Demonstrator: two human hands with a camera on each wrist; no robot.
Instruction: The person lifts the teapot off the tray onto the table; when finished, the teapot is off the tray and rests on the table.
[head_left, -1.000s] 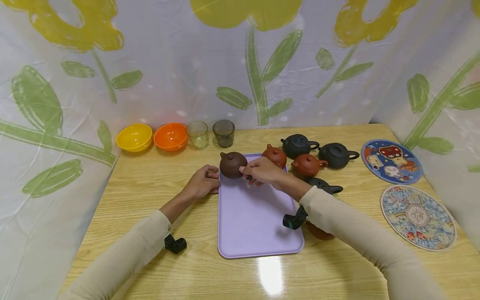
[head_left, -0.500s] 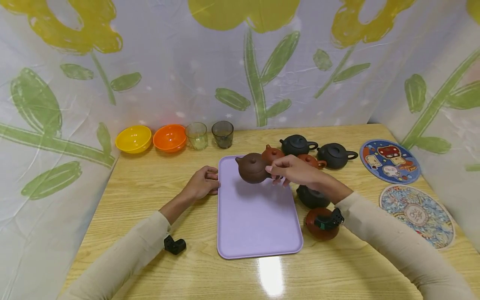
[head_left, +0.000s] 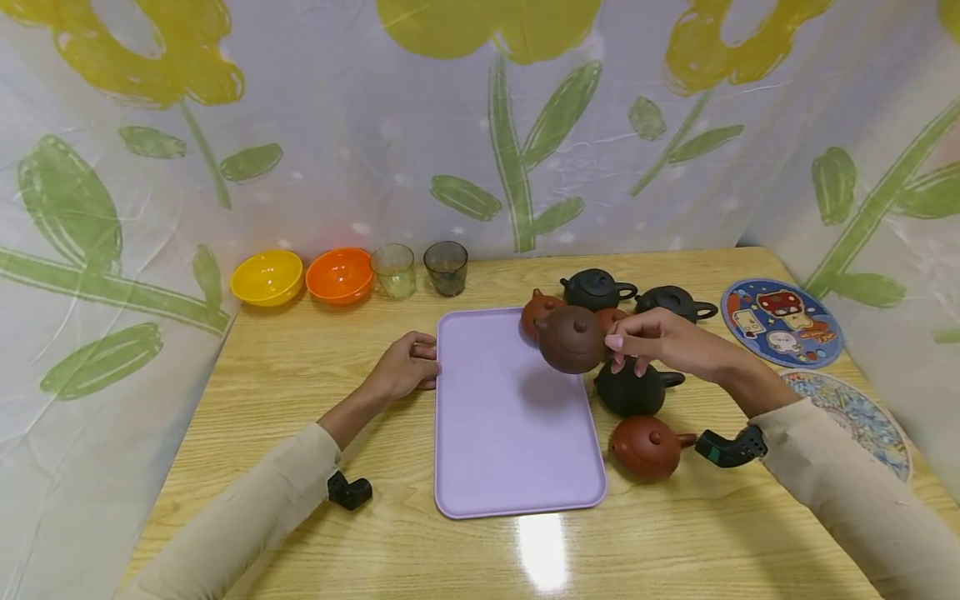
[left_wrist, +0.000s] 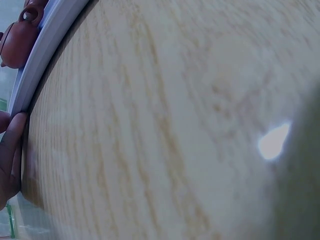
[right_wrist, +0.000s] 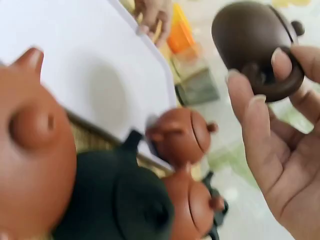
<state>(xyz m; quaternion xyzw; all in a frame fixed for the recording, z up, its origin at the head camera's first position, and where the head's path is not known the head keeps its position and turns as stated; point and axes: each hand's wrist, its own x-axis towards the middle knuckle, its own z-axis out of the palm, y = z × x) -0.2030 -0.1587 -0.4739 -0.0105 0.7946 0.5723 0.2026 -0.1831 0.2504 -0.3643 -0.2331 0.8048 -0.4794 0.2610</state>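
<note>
- yellow bowl [head_left: 267, 277], orange bowl [head_left: 339, 274], two glass cups [head_left: 393, 270]: row behind purple tray [head_left: 495, 467]
- two round coasters [head_left: 782, 322]: right of tray

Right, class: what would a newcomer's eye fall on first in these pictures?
Probably the right hand holding a dark brown teapot in the air above the right edge of the lilac tray. Next, the left hand touching the tray's left edge, and the cluster of teapots right of the tray.
</note>
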